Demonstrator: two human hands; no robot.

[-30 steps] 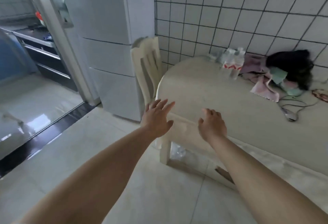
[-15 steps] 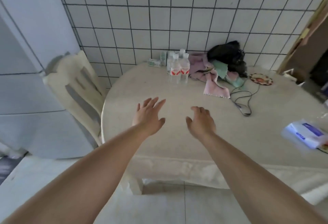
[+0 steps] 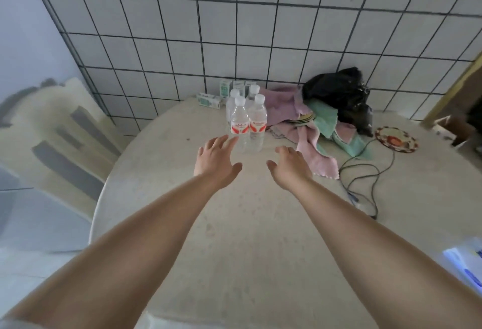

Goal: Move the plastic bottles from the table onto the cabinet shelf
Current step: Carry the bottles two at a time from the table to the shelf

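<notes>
Here, four clear plastic bottles (image 3: pixel 246 117) with white caps and red-and-white labels stand upright in a tight cluster on the round table (image 3: pixel 247 237), toward its far side and a little short of the tiled wall (image 3: pixel 260 28). Both hands reach out over the tabletop on the near side of the bottles. The left hand (image 3: pixel 215 163) is spread, its fingers straight and fanned, the fingertips (image 3: pixel 229 139) just short of the base of the front left bottle; whether they touch it cannot be told, and the hand holds nothing. The right hand (image 3: pixel 289 165) lies near the bottles on their right, palm down with the fingers loosely bent and the thumb held apart, and it too holds nothing. Behind the bottles, against the wall, sit a few small white and green boxes (image 3: pixel 221 92). To the right of the bottles lies a heap of pink and green cloths (image 3: pixel 305 120), one pink corner close to the right hand, and beyond the cloths sits a black bag (image 3: pixel 339 94) by the wall. Further right of the bottles rests a small patterned plate (image 3: pixel 396 139), with a dark cable (image 3: pixel 365 172) looping across the table below it. Well to the left of the bottles, off the table's edge, stands a pale chair (image 3: pixel 57 130), blurred.
</notes>
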